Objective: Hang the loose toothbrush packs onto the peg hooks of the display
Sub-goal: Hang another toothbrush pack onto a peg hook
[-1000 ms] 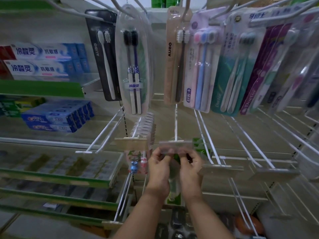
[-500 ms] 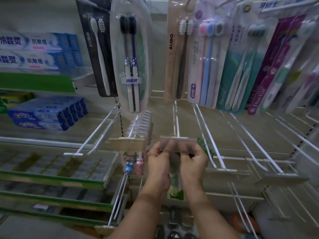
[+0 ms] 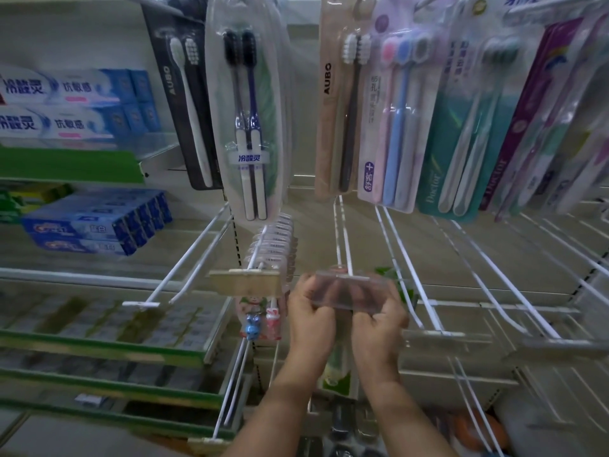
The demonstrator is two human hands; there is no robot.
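A loose toothbrush pack [image 3: 334,366], pale with a green lower end, hangs between my wrists and is mostly hidden by them. My left hand [image 3: 309,319] and my right hand [image 3: 379,323] both pinch its top edge. Their fingertips sit just behind the clear label holder [image 3: 346,291] at the tip of a bare white peg hook [image 3: 342,239]. I cannot tell whether the pack's hole is over the wire. On the neighbouring hook to the left hang several small children's toothbrush packs [image 3: 273,249].
Larger toothbrush packs [image 3: 250,127] hang in a row across the top. Several bare wire hooks [image 3: 494,282] with label holders jut out on the right, and another bare hook [image 3: 184,268] on the left. Toothpaste boxes [image 3: 95,222] fill the left shelves.
My head has shifted, so the display sits a little differently in view. Both hands stay at the hook's tip with the pack, their fingers now further behind the label holder.
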